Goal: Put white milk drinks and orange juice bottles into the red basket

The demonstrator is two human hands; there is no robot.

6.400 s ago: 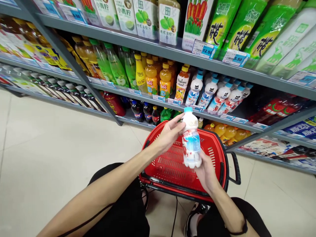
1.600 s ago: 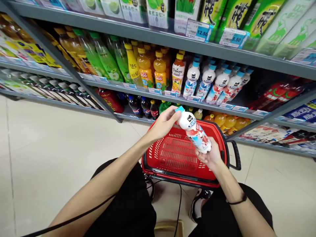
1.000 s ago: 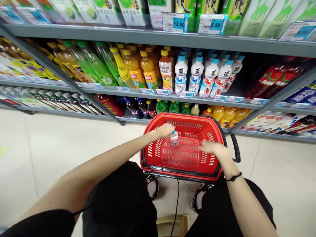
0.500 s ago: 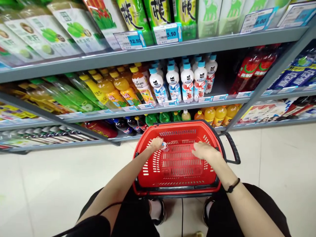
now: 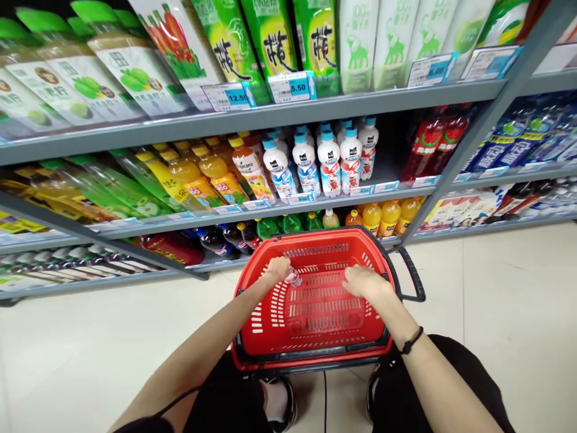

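My left hand (image 5: 278, 269) is closed around the top of a small drink bottle (image 5: 294, 277), inside the left part of a red shopping basket (image 5: 315, 355). The bottle's lower end points down and to the right; its cap is hidden by my fingers. On the basket's right side, my right hand (image 5: 360, 281) hangs over the inside with its fingers loosely bent and apart from the thumb. Nothing shows in it. The basket's slotted floor lies below both hands.
Past the basket rises a grey shelf (image 5: 270, 123) stocked with drinks. White blue-capped milk drink bottles (image 5: 329, 162) stand on its middle level, beside orange juice bottles (image 5: 216, 174). The basket's black handle (image 5: 412, 273) sticks out right. My shoes (image 5: 288, 403) are close behind the basket.
The view has shifted, so the shelf and basket appear lower and further left. My left hand still grips the bottle, and my right hand stays over the basket's right side.
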